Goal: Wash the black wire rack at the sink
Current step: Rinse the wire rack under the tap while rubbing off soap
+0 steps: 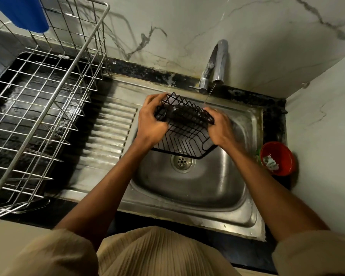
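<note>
At the far left we see a steel wire dish basket (48,108) standing on the dark counter, with a blue container (26,12) at its upper corner. Next comes the ribbed drainboard (108,132) of the steel sink (187,188). Over the basin our left hand (150,124) curls its fingers round the left end of the black wire rack (187,132), gripping it. The rack hangs above the drain (181,161), tilted, with its far edge raised toward the wall. Our right hand (220,129) grips the rack's right end, fingers wrapped over the wires. Behind it the tap (215,64) lets a thin stream of water (208,96) fall onto the rack just beside the right hand. At the far right a red bowl (277,158) sits on the counter corner, holding a crumpled pale scrap.
</note>
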A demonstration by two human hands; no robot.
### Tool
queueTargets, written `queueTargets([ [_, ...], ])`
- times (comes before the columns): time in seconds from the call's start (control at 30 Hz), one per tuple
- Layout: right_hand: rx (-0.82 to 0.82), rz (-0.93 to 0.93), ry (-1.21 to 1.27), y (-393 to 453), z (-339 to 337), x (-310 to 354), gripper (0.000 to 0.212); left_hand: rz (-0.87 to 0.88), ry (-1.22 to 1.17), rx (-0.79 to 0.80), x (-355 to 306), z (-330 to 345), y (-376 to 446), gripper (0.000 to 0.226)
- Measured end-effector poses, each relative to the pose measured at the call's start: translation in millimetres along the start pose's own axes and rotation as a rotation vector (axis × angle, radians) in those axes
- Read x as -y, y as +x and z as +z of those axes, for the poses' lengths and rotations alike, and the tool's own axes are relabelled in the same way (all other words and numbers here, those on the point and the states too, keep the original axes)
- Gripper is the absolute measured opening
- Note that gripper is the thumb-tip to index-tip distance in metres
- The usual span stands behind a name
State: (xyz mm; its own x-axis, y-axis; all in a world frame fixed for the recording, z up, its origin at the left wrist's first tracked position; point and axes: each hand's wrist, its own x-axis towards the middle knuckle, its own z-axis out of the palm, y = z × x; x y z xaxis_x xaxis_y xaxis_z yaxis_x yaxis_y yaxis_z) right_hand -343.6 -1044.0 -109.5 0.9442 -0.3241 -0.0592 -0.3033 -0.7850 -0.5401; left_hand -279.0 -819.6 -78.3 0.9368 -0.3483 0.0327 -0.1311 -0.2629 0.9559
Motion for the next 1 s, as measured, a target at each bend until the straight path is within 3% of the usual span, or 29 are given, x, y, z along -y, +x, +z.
queueTargets([
  [0.13,-0.079,0.069,-0.104,-5.0,-0.2,3.5,0.065,-0.356,0.223,-0.215,-8.7,10.9,-7.7,0.075],
  [0.2,-0.107,0.101,-0.146,-4.4,0.9,6.0,0.066,-0.526,0.199,-0.302,-10.5,23.0,-15.0,0.069],
  [0.27,-0.126,0.111,-0.210,-4.0,2.1,9.0,0.069,-0.788,-0.153,-0.324,-12.9,28.4,-13.7,0.061],
  [0.33,-0.151,0.106,-0.268,-5.4,1.7,6.6,0.071,-0.949,-0.727,-0.293,-16.0,25.9,-3.8,0.041],
  [0.37,-0.156,0.098,-0.290,-7.0,1.4,4.6,0.073,-0.960,-0.990,-0.295,-18.8,20.8,3.1,0.034],
  [0.43,-0.157,0.088,-0.319,-11.9,2.2,1.4,0.076,-0.967,-1.273,-0.364,-20.6,13.1,17.7,0.036],
  [0.63,-0.219,0.092,-0.311,-26.4,6.5,1.9,0.085,-1.004,-1.484,-0.322,-26.6,14.9,29.3,0.029],
  [0.87,-0.096,0.024,-0.345,-30.5,8.3,1.0,0.095,-1.044,-1.467,-0.299,-5.5,3.3,29.1,0.046],
  [0.93,0.069,-0.020,-0.238,-28.9,8.4,1.7,0.108,-1.052,-1.397,-0.272,3.0,-0.3,26.2,0.034],
  [1.0,0.230,-0.002,-0.025,-26.4,3.8,4.7,0.106,-1.035,-1.276,-0.214,11.9,-5.4,19.9,0.014],
])
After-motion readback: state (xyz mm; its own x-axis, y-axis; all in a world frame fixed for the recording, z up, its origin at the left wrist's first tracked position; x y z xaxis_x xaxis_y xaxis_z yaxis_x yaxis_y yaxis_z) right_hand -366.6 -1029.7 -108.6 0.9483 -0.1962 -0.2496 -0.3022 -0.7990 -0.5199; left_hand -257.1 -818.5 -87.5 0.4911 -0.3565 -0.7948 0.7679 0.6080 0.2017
